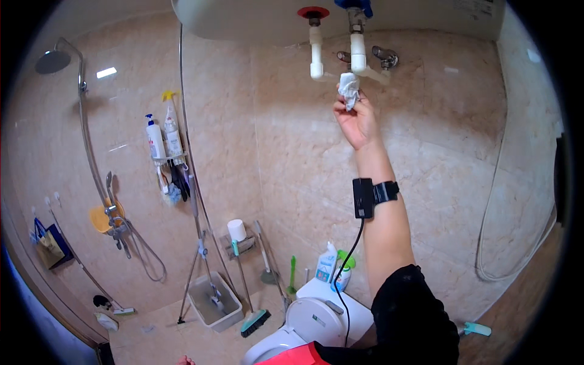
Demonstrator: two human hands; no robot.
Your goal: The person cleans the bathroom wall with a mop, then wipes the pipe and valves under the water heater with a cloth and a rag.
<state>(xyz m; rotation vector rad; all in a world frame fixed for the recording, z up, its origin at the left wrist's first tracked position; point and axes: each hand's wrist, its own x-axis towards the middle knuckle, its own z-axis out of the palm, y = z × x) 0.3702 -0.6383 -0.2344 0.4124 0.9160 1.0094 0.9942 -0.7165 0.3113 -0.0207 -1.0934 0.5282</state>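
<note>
My right hand [358, 125] is raised high under a white water heater [243, 21], its fingers closed on a crumpled white cloth or tissue [348, 90]. The cloth is right below the white elbow pipe [358, 56] that hangs from a blue fitting; whether it touches the pipe I cannot tell. To its left, a second white pipe [316, 55] comes down from a red fitting. Metal valves [385, 56] stick out of the wall close by. Only a bit of my left hand [186, 361] shows at the lower edge, with its fingers mostly cut off.
Below stands a toilet [316, 322] with cleaner bottles [326, 263] on its tank. A grey-white bin [214, 304], a broom [255, 322] and mop poles are to the left. Bottles [156, 139] sit in a wall rack; a shower hose [91, 146] hangs farther left. A black cable runs from my wrist device [363, 198].
</note>
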